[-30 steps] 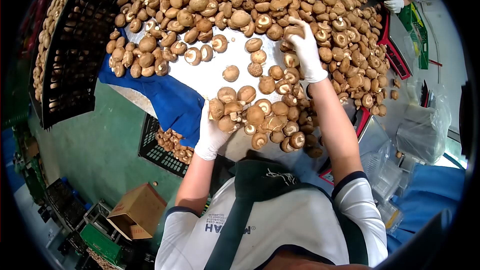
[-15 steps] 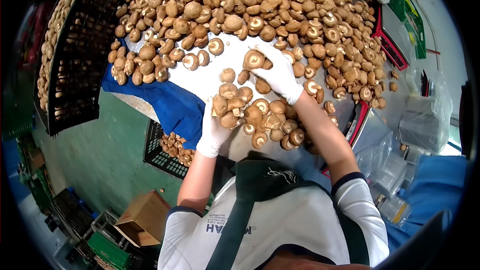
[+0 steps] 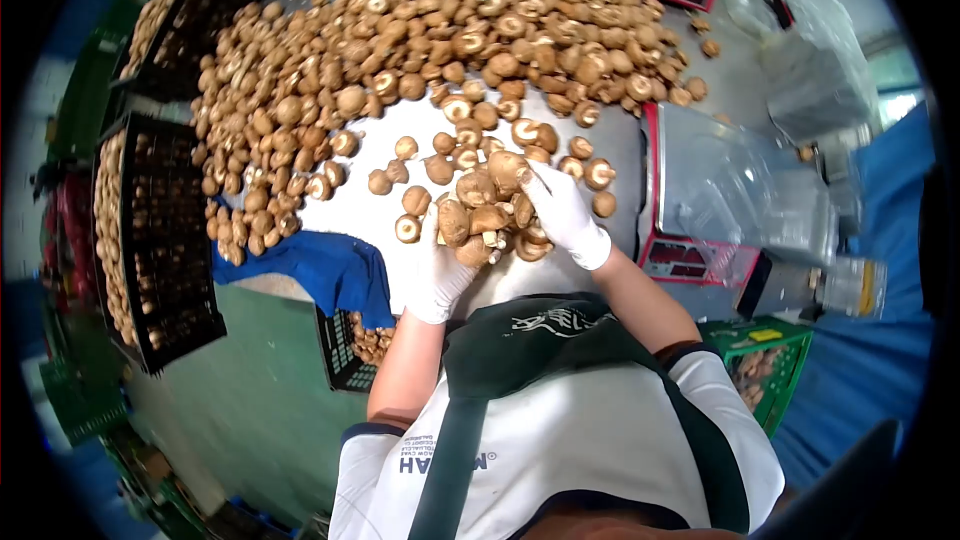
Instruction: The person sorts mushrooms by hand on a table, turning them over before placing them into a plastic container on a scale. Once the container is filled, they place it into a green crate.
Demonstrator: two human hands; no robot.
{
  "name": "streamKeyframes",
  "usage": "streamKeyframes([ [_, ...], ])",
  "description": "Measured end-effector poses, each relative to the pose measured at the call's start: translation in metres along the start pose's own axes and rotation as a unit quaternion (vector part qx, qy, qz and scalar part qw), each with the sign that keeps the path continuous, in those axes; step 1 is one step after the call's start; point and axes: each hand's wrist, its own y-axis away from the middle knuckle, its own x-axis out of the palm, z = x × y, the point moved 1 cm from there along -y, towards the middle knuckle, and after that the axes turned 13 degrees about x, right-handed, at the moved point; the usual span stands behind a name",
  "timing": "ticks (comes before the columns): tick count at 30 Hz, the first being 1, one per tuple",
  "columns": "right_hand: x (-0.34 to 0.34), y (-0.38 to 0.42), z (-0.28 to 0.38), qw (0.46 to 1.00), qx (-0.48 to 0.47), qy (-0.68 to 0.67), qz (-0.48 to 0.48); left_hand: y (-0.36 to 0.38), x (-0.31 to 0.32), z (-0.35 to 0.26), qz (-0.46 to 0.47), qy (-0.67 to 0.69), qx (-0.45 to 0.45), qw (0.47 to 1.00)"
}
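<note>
Cupping brown, round-capped mushrooms [image 3: 487, 217] just beyond the dark green cloth apron [image 3: 540, 348], the white-gloved left hand [image 3: 440, 278] curls around one side of them and the white-gloved right hand [image 3: 564, 212] grips the other, probably so none roll loose.

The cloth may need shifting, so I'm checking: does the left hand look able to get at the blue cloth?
Probably yes: the blue cloth lies just beside the left hand, with nothing seen between them, though the hand would likely have to release its mushrooms first.
</note>
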Motion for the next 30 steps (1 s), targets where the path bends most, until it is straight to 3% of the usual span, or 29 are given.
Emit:
streamKeyframes([
  [2, -0.018, 0.014, -0.028, 0.995, 0.011, -0.084, -0.044, -0.003, 0.010, 0.018, 0.101, 0.084, -0.064, 0.989],
  [3, -0.031, 0.026, -0.028, 0.992, 0.010, -0.105, -0.071, -0.004, 0.021, 0.032, 0.013, -0.193, 0.010, 0.981],
  [4, -0.044, 0.038, -0.028, 0.987, 0.009, -0.126, -0.097, -0.011, 0.046, 0.045, -0.031, -0.090, -0.073, 0.993],
  [6, -0.075, 0.060, -0.020, 0.972, -0.002, -0.193, -0.130, -0.028, 0.060, 0.069, 0.078, -0.087, -0.168, 0.979],
  [7, -0.094, 0.075, -0.010, 0.957, 0.060, -0.260, -0.114, -0.037, 0.072, 0.085, 0.103, -0.153, -0.178, 0.967],
  [8, -0.111, 0.081, -0.008, 0.958, -0.009, -0.244, -0.151, -0.047, 0.090, 0.102, 0.134, -0.184, -0.184, 0.956],
  [10, -0.147, 0.099, 0.005, 0.910, -0.029, -0.367, -0.189, -0.074, 0.120, 0.141, 0.287, -0.231, -0.205, 0.907],
  [12, -0.187, 0.112, -0.006, 0.879, -0.048, -0.397, -0.259, -0.087, 0.152, 0.190, 0.302, -0.321, -0.156, 0.884],
  [13, -0.207, 0.122, -0.016, 0.860, -0.045, -0.424, -0.280, -0.094, 0.162, 0.213, 0.358, -0.361, -0.121, 0.852],
  [15, -0.229, 0.136, -0.027, 0.837, -0.081, -0.427, -0.332, -0.096, 0.182, 0.248, 0.441, -0.438, -0.081, 0.779],
  [16, -0.236, 0.141, -0.028, 0.833, -0.098, -0.411, -0.358, -0.102, 0.173, 0.272, 0.491, -0.476, 0.025, 0.729],
  [18, -0.247, 0.148, -0.052, 0.860, -0.087, -0.093, -0.495, -0.098, 0.166, 0.289, 0.542, -0.604, 0.090, 0.577],
  [20, -0.250, 0.148, -0.085, 0.810, -0.031, 0.173, -0.559, -0.101, 0.141, 0.302, 0.574, -0.753, 0.162, 0.279],
  [23, -0.243, 0.147, -0.088, 0.776, -0.053, 0.304, -0.550, -0.092, 0.118, 0.291, 0.564, -0.736, 0.214, 0.308],
  [25, -0.248, 0.146, -0.083, 0.812, -0.061, 0.266, -0.516, -0.084, 0.117, 0.261, 0.548, -0.721, 0.231, 0.354],
  [28, -0.246, 0.146, -0.065, 0.778, -0.044, 0.318, -0.540, -0.068, 0.096, 0.193, 0.500, -0.725, 0.253, 0.400],
  [30, -0.233, 0.142, -0.044, 0.797, -0.066, 0.228, -0.556, -0.057, 0.063, 0.142, 0.447, -0.776, 0.234, 0.377],
])
